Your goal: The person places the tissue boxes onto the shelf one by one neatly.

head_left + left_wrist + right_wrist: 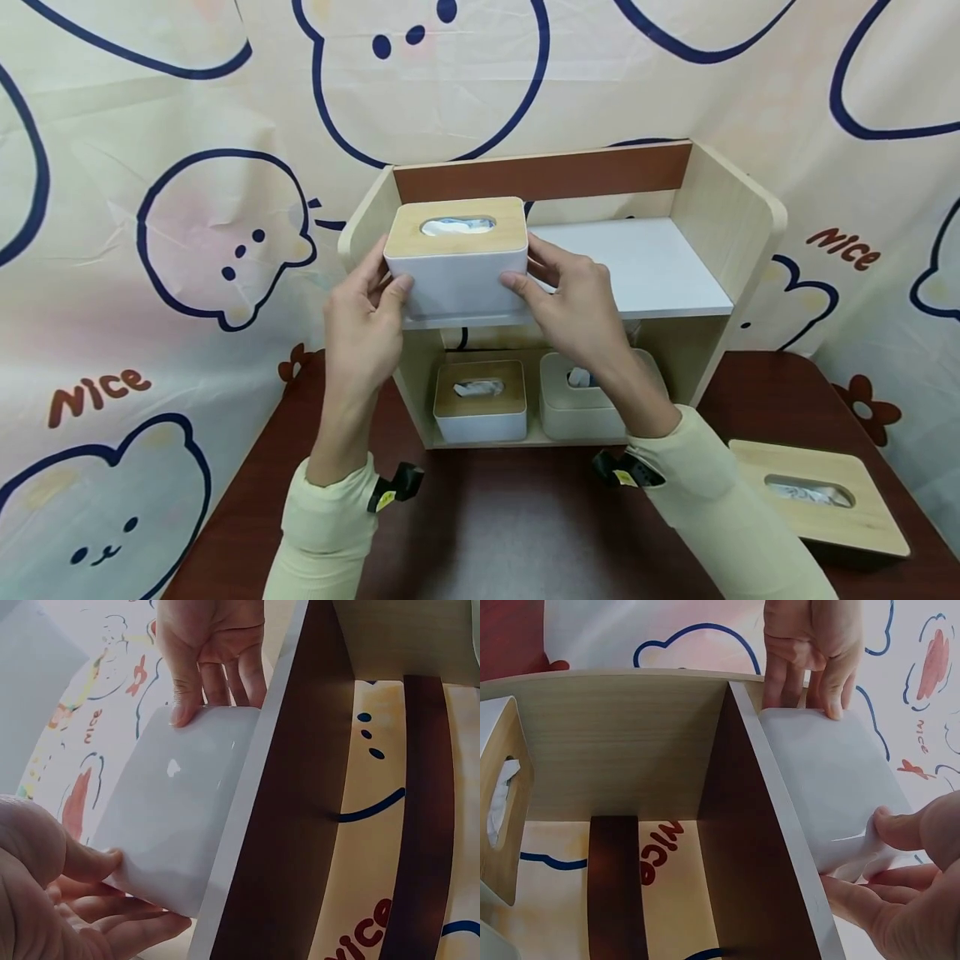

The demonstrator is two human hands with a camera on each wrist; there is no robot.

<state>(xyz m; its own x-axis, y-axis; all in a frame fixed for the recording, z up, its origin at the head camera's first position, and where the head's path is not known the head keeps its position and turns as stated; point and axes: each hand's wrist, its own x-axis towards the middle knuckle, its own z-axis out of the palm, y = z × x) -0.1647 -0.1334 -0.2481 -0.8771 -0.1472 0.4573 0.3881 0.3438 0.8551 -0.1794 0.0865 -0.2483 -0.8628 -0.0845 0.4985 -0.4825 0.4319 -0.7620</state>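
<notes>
White, glossy tissue box [459, 279] with pale wooden lid [459, 245]

Head view faces forward, downward; closer wrist views share the held box [459, 283].

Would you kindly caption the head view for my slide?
Left hand and right hand hold a wood-topped tissue box at the upper shelf.

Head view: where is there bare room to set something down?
Bare: the upper board between the held tissue box and right side panel; table between left sleeve and right sleeve. Crowded: upper left, where left hand and right hand hold the box; lower board, where a wood-lidded box and pale box leave a narrow gap between them.
</notes>
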